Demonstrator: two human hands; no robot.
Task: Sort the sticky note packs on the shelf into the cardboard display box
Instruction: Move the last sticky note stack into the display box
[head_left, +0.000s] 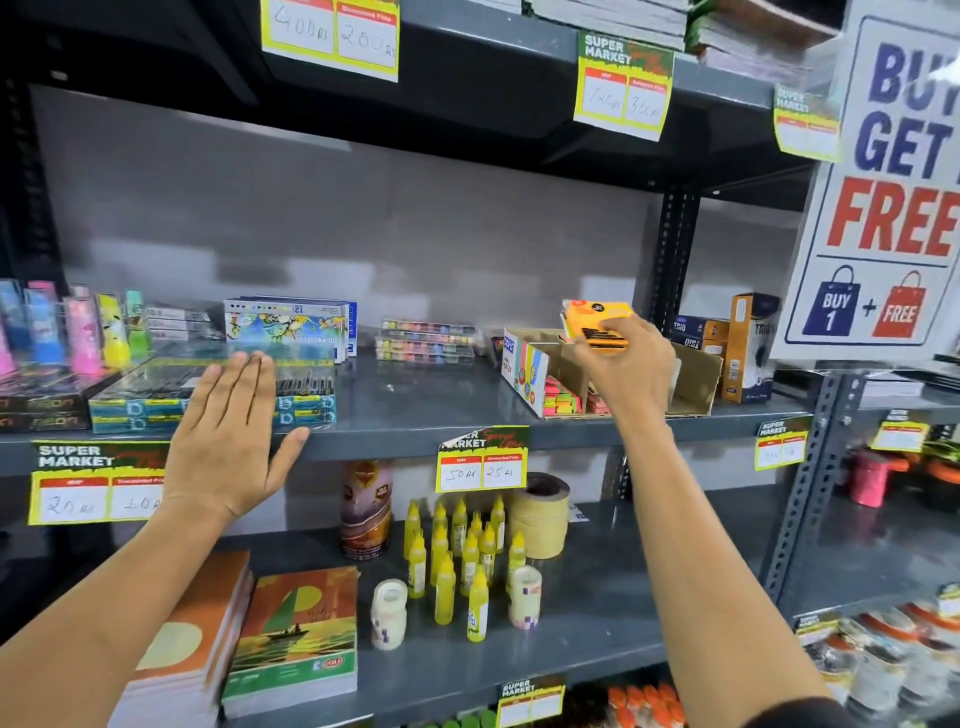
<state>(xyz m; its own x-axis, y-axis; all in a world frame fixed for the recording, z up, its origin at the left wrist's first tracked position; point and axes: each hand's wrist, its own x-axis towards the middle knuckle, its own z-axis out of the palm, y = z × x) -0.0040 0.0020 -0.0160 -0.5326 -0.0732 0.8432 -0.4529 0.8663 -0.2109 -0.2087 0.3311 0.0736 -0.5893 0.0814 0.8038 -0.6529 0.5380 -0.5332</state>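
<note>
Head view: right hand (626, 364) pinches an orange-yellow sticky note pack (597, 322) above the part-filled cardboard display box (696, 384); left hand (234, 415) hovers spread.

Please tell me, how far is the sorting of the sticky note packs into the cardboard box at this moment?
Partly done, it seems. The open cardboard display box on the grey metal shelf already holds pink and green sticky note packs in its front compartments. In hand: the right hand holds an orange sticky note pack above the box, not yet placed. The left hand is open and empty. I see no other loose packs.
</note>
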